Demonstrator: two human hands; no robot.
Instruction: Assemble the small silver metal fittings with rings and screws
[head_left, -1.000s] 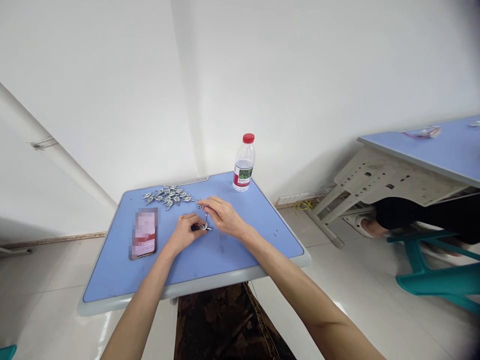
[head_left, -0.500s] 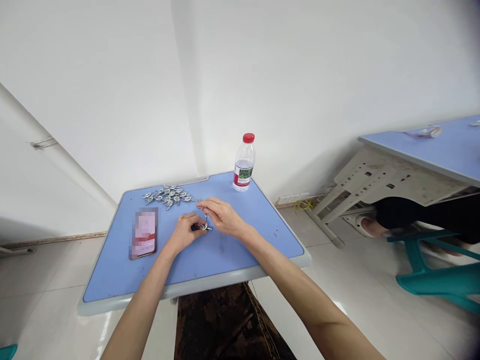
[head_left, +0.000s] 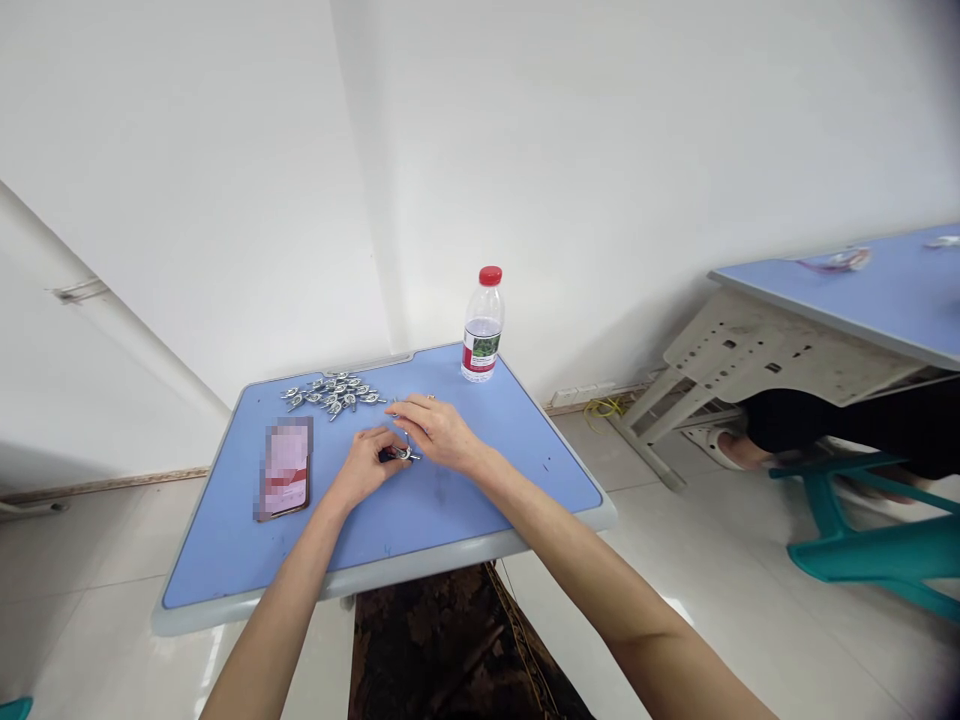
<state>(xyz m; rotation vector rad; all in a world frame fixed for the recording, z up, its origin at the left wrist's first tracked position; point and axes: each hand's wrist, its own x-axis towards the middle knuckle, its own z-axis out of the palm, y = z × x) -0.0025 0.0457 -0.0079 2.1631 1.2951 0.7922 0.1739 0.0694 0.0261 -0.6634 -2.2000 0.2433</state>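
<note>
My left hand (head_left: 366,464) rests low over the blue desk (head_left: 465,510), its fingers closed on a small metal part (head_left: 405,454). Just right of it and slightly higher, my right hand (head_left: 435,428) is bent over the same part, fingers pressed together on a thin metal tool that points down at the part. Most of the tool is hidden by the fingers. Behind my hands, to the left, lies a pile of similar silvery metal parts (head_left: 337,392).
A phone (head_left: 286,470) lies at the desk's left. A bottle with a red cap (head_left: 481,345) stands at the back right corner. Further right are a second desk (head_left: 847,310), a teal stool (head_left: 870,545) and a seated person's legs (head_left: 810,422).
The view has shifted slightly, so the desk and things on it sit a little further left. My right hand's fingers have turned slightly over the part; my left hand keeps its hold.
</note>
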